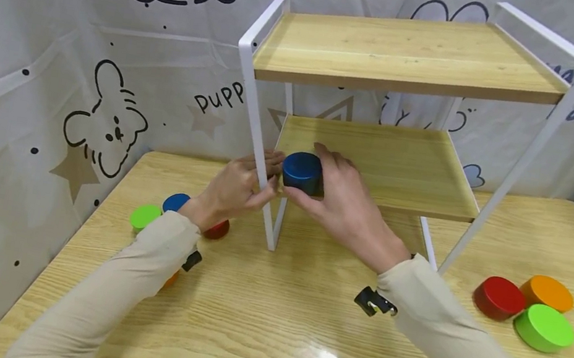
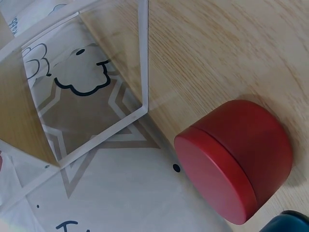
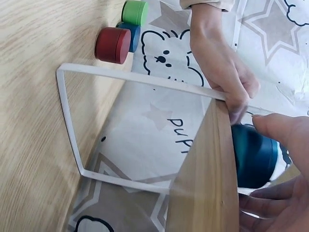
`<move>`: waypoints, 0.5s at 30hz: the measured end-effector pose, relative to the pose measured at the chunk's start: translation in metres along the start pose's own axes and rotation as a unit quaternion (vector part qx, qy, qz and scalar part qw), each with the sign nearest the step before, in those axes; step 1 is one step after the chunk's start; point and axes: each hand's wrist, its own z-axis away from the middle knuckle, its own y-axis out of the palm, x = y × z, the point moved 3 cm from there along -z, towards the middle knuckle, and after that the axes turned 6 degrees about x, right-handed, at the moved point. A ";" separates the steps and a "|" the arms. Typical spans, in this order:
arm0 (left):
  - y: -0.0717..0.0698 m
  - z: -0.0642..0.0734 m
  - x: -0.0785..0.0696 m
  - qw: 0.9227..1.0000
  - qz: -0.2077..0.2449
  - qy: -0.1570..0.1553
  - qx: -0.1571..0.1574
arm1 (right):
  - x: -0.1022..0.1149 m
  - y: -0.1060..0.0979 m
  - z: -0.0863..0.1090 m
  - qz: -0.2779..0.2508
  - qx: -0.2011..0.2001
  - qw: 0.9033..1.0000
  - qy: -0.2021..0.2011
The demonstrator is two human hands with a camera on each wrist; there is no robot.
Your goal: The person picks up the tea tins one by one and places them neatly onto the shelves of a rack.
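Observation:
A blue round tin point(image 1: 302, 172) stands upright near the left front corner of the middle shelf point(image 1: 396, 165). My right hand point(image 1: 345, 204) holds it from the right, the thumb across its front and the fingers behind. My left hand point(image 1: 240, 187) reaches in at the shelf's left side, by the white front post point(image 1: 257, 130). Its extended fingers lie close to the tin's left side; contact is unclear. The right wrist view shows the tin point(image 3: 255, 155) on the wooden board point(image 3: 219, 179), partly behind my right fingers point(image 3: 270, 205).
Left on the table are a green tin point(image 1: 145, 217), a blue tin point(image 1: 176, 202), a red tin point(image 2: 231, 162) and an orange one point(image 1: 171, 279), partly hidden by my sleeve. At right sit red point(image 1: 499, 298), orange point(image 1: 547, 292) and green point(image 1: 545, 327) tins. The top shelf point(image 1: 408, 54) overhangs.

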 end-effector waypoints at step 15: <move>0.001 -0.003 0.000 1.000 -0.002 0.014 0.000 | -0.014 -0.030 0.050 0.017 -0.103 0.994 -0.035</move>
